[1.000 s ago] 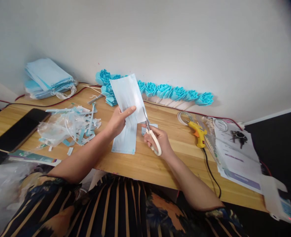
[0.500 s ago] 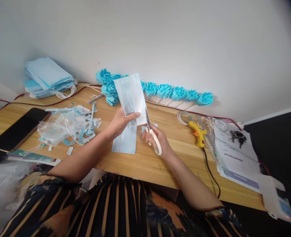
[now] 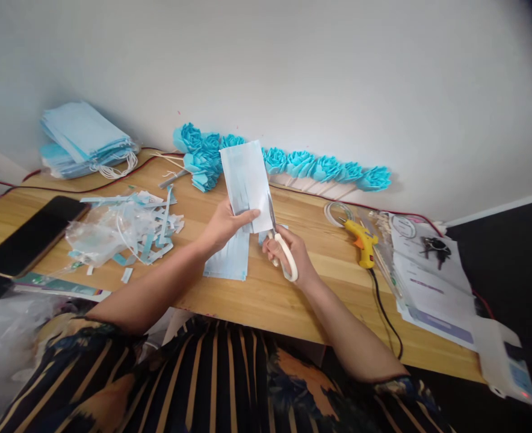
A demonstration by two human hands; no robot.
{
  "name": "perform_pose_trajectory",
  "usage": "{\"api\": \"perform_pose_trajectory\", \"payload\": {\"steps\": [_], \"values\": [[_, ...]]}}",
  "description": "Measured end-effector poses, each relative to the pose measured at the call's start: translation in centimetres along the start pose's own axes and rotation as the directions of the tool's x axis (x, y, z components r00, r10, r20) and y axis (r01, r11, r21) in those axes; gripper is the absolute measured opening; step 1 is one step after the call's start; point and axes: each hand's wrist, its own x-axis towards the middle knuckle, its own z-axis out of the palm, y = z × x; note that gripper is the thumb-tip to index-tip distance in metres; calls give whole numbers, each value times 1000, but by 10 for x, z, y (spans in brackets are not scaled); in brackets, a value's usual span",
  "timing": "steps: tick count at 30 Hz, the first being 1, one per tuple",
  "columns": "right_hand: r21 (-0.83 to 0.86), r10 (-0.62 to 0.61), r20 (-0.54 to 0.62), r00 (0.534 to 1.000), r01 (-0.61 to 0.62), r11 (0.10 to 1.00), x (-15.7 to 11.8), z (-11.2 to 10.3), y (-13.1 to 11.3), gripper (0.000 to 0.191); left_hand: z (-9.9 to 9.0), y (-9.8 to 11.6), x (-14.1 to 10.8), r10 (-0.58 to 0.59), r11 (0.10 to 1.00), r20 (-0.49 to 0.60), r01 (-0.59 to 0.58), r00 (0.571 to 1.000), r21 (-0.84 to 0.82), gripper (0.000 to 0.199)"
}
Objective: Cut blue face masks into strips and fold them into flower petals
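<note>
My left hand [image 3: 225, 225] grips a pale blue face mask sheet [image 3: 247, 180] between thumb and fingers, holding it upright above the table. In my right hand [image 3: 293, 249] is a pair of scissors [image 3: 286, 255] with white handles. Its blades lie along the sheet's right edge, near the lower corner; I cannot tell how far they are closed. Beneath my left hand another light blue sheet [image 3: 227, 258] lies flat on the wooden table [image 3: 275, 307]. A small blue piece partly shows behind my right fingers.
Blue fabric flowers [image 3: 300, 163] on sticks line the wall. To the left are stacked masks [image 3: 85, 132], a black phone [image 3: 34, 234], and cut scraps with a plastic bag [image 3: 108, 234]. A yellow glue gun [image 3: 360, 243], papers [image 3: 428, 282] and keys [image 3: 435, 249] lie right.
The held sheet has shifted slightly right and down, turning a little more upright. My left hand moved right with it. The scissors stay at its right edge.
</note>
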Motion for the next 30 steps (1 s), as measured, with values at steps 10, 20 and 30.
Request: {"api": "perform_pose_trajectory", "payload": {"steps": [10, 20, 30], "values": [[53, 32, -43, 999, -29, 998, -1, 2, 0, 49, 1, 3, -1, 13, 999, 11, -13, 1000, -31, 49], [77, 41, -60, 997, -36, 996, -2, 3, 1, 48, 2, 4, -2, -3, 999, 7, 3, 1000, -45, 46], [69, 46, -90, 995, -40, 997, -4, 5, -3, 39, 3, 3, -2, -5, 999, -1, 5, 1000, -45, 46]]}}
